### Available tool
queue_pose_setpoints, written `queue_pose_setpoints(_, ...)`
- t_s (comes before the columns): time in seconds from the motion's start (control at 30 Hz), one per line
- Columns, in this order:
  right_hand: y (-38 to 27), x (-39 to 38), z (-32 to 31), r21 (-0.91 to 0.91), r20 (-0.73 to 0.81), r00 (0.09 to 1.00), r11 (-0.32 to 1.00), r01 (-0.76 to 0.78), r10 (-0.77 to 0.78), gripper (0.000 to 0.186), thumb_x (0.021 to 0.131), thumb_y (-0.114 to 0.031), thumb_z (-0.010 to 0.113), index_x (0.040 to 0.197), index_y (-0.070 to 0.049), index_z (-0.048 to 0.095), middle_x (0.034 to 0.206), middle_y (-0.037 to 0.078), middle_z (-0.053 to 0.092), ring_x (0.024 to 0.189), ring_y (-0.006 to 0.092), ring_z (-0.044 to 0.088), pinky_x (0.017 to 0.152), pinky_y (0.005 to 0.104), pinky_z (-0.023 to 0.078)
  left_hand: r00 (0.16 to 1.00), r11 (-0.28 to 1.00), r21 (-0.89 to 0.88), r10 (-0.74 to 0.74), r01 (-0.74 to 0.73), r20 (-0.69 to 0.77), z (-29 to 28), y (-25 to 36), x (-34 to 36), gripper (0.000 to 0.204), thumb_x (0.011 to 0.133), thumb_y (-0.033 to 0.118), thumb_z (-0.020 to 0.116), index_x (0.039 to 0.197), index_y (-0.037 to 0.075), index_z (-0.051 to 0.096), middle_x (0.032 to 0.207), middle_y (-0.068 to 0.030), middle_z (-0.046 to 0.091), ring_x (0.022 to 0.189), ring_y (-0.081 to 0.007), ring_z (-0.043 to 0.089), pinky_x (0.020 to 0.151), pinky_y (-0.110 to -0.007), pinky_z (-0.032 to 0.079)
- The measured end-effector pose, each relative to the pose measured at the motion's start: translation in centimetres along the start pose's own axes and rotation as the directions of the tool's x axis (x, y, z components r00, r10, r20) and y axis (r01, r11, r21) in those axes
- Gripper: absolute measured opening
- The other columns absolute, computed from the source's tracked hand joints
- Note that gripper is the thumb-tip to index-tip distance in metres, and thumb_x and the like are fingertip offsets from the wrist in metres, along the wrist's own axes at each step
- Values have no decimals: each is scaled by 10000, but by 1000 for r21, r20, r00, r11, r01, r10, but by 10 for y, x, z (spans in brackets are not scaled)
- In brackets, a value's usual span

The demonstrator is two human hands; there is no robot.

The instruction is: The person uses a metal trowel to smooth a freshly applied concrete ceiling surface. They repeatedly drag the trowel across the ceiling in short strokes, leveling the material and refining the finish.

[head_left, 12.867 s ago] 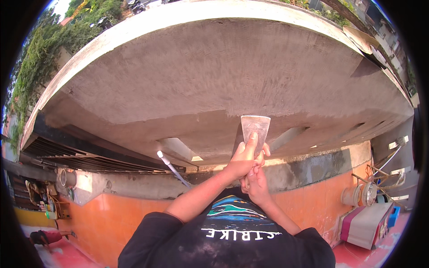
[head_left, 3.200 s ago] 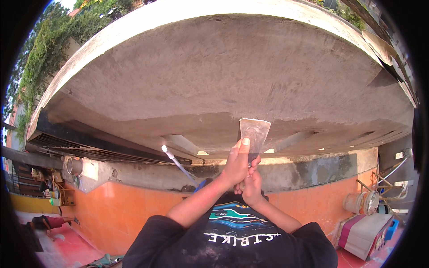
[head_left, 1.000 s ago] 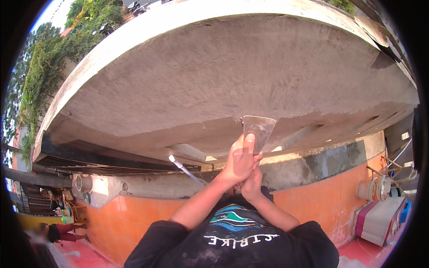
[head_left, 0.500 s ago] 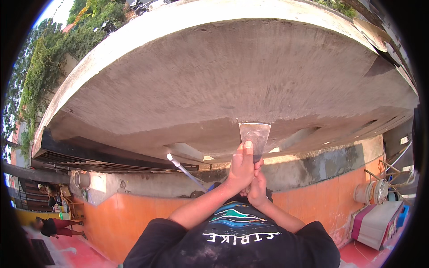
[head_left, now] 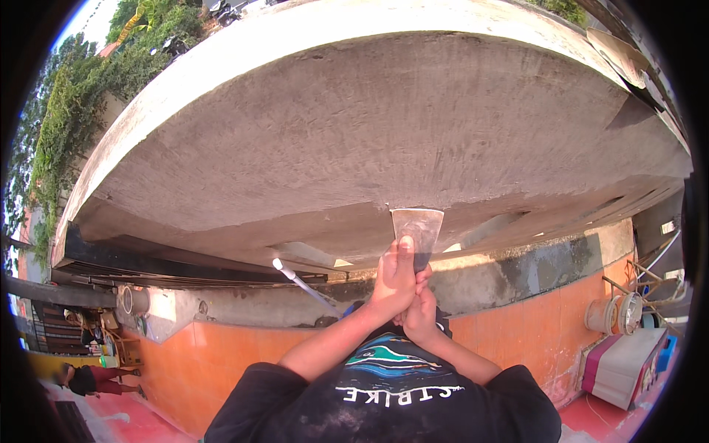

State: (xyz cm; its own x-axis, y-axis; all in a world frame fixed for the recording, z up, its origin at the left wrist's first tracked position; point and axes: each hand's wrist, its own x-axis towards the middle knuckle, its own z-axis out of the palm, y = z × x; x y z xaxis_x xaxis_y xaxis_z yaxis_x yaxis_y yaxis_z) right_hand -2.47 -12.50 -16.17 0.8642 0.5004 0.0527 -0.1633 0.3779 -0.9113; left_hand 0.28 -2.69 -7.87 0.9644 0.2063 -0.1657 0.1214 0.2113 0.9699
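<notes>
Both of my hands are wrapped round one scraper, which has a wide, flat metal blade with a pale edge. My left hand sits higher, its thumb pressed flat along the lower blade. Just below it and to the right, my right hand is closed on the lower part; the handle is hidden by the fingers. The blade points away from me, its edge at the lower border of a rough grey concrete surface. Whether the edge touches the concrete all along I cannot tell.
A white pipe juts up left of my hands. Orange tiled wall spans behind me. Buckets and a grey-and-maroon box stand at right. Far left is another person; a dark metal grille runs below the concrete.
The scraper and both hands have shifted slightly toward me and a little to the left. My grip looks the same.
</notes>
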Motion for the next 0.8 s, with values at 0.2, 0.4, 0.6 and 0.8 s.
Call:
queue_pose_setpoints(0.2, -55, 47, -1, -66, 119, 978, 982, 179, -170, 267, 1044, -348, 452, 1049, -83, 418, 723, -10, 523, 569, 51, 494, 494, 214, 406, 951, 945, -130, 307, -300, 41, 10, 61, 15, 535, 1056, 516, 254, 915, 29, 424, 578, -33, 457, 475, -98, 446, 446, -252, 387)
queue_pose_setpoints(0.4, -32, 0, -1, 227, 113, 994, 974, -24, -2, 163, 1066, -260, 373, 1101, -106, 333, 676, 17, 506, 516, 80, 493, 480, 225, 419, 997, 999, -43, -30, 33, 66, 17, 29, -9, 446, 1070, 457, 272, 984, 48, 430, 636, -39, 490, 496, -82, 448, 466, -240, 398)
queue_pose_setpoints(0.6, -2, -13, -13, 209, 118, 984, 965, -159, 136, 136, 1072, -239, 349, 1076, -108, 310, 648, 38, 482, 472, 107, 469, 447, 240, 410, 996, 990, -114, -85, 79, -43, 7, -14, -8, 472, 1059, 498, 280, 973, 54, 416, 626, -39, 476, 492, -97, 447, 462, -251, 387)
queue_pose_setpoints(0.8, 0, -8, -11, 109, 79, 987, 983, -149, 141, 168, 1076, -245, 336, 1040, -82, 349, 634, 31, 474, 482, 102, 480, 453, 242, 414, 994, 982, -163, -101, 93, -39, 8, -12, -5, 448, 1056, 484, 309, 977, 52, 396, 601, -26, 437, 487, -85, 416, 447, -245, 366)
